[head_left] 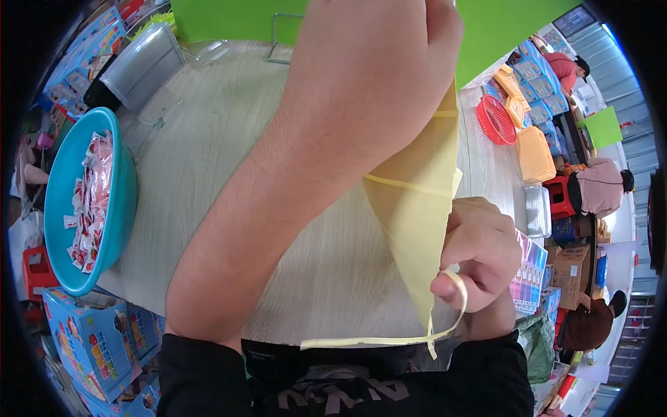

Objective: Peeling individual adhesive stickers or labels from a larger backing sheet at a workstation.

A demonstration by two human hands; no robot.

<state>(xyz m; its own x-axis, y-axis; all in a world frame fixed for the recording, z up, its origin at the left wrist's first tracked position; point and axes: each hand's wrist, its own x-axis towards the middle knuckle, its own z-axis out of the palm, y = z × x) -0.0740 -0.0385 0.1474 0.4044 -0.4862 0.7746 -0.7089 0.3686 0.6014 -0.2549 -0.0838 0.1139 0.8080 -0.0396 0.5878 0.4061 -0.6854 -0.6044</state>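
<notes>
A long, pale yellow cloth-like sheet (413,215) with lighter bands across it stretches down over the table to a narrow point. Its exact kind I cannot tell. My left hand (379,76) is raised near the top middle, curled over the sheet's upper end; its fingertips are hidden. At the sheet's right edge, my right hand (483,250) has its fingers bent and thumb pressed in. A thin yellow strip (375,341) curves over that thumb, crosses the sheet's lower tip and trails left along the table's near edge.
A turquoise basin (124,208) of small wrapped packets stands at the left, by a clear plastic box (144,66). Green panels (236,17) rise at the back. A red basket (495,119) and orange packs (535,154) lie right; blue cartons (97,340) stand lower left. Other people work far right.
</notes>
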